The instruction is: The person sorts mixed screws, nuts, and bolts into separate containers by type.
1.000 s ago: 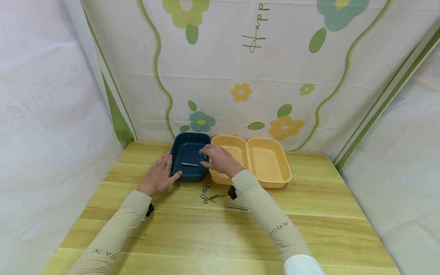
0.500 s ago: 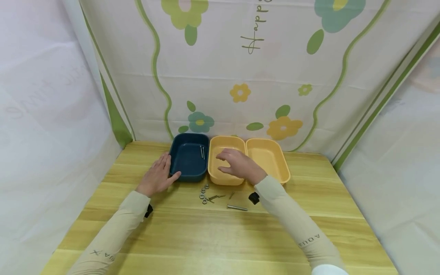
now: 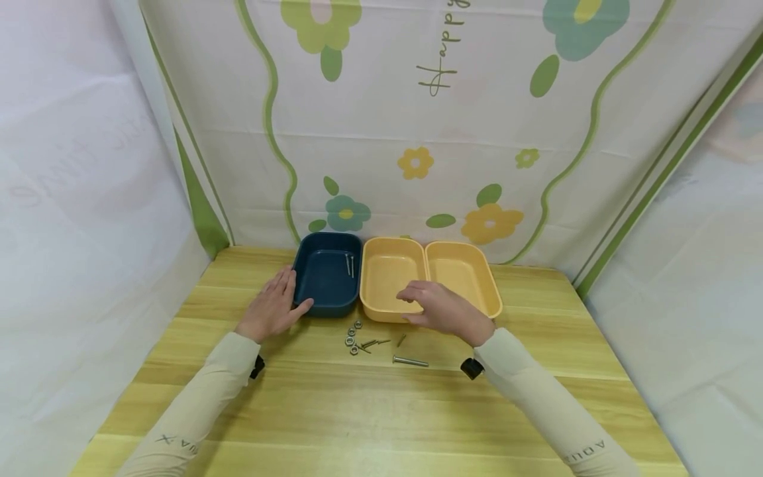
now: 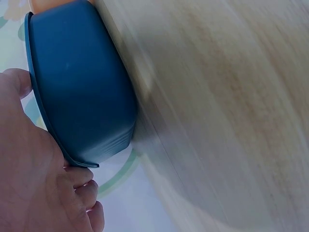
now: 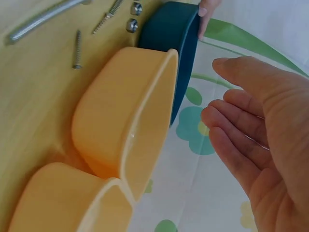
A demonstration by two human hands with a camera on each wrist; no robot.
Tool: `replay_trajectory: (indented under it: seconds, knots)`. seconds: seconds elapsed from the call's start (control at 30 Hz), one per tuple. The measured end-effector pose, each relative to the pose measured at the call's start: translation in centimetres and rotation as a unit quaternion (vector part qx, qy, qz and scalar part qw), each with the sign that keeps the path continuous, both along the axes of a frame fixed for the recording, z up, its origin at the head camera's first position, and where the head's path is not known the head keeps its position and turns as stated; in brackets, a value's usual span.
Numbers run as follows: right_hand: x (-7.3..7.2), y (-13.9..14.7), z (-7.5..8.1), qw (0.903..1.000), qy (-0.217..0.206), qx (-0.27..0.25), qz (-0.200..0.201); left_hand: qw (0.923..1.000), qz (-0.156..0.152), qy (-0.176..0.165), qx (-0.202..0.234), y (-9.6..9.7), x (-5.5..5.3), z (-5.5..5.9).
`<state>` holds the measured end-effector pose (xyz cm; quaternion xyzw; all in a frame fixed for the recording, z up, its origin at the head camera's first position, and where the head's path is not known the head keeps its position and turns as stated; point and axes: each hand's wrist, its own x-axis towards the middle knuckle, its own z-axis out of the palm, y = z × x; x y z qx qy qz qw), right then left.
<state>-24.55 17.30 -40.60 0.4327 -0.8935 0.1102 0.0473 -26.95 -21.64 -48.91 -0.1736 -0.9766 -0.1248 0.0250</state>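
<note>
My left hand [image 3: 271, 309] rests against the left side of a dark blue tray [image 3: 326, 310], its fingers along the wall and its thumb at the front corner. In the left wrist view the fingers of that hand show close to the rim of the blue tray [image 4: 79, 72]. Two long thin bolts [image 3: 348, 264] lie inside at the right. My right hand [image 3: 444, 308], fingers loosely bent and nothing between them, hovers over the front of the middle yellow tray [image 3: 390, 317]. The right wrist view shows the thumb apart from the fingers of my right hand [image 5: 260, 125].
A second yellow tray [image 3: 496, 308] adjoins the middle one on the right. In front of the trays lie several hex nuts [image 3: 350, 341], several small screws [image 3: 369, 343], a lone screw [image 3: 402, 340] and a thick long bolt [image 3: 410, 361]. A printed cloth [image 3: 357, 112] rises behind them.
My right hand has moved from over the blue tray to the right and back toward me. One bolt showed in that tray earlier; now two lie side by side. The left hand stays put.
</note>
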Motion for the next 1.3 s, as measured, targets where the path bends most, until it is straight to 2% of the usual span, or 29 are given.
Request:
replay_trajectory:
  seconds: [0.23, 0.53, 0.97, 1.1, 1.3]
  knots:
    - [1.6, 1.3, -1.7, 0.9995, -0.014, -0.020, 0.020, 1.0000, -0.002, 0.004, 0.003, 0.0, 0.1, 0.1]
    - [3.1, 2.1, -4.6, 0.9991, -0.037, 0.000, 0.023, 1.0000, 0.000, -0.001, 0.002, 0.0, 0.1, -0.1]
    - [3.8, 3.0, -8.5, 0.9985, -0.050, 0.001, 0.023, 1.0000, 0.002, -0.003, 0.003, 0.0, 0.1, 0.0]
    - [3.9, 3.2, -9.2, 0.9971, -0.073, 0.002, 0.021, 1.0000, 0.002, -0.004, 0.003, 0.0, 0.1, -0.1]
    - [3.8, 3.2, -9.4, 0.9964, -0.082, 0.010, 0.018, 0.9999, 0.003, -0.007, 0.007, 0.0, 0.1, -0.1]
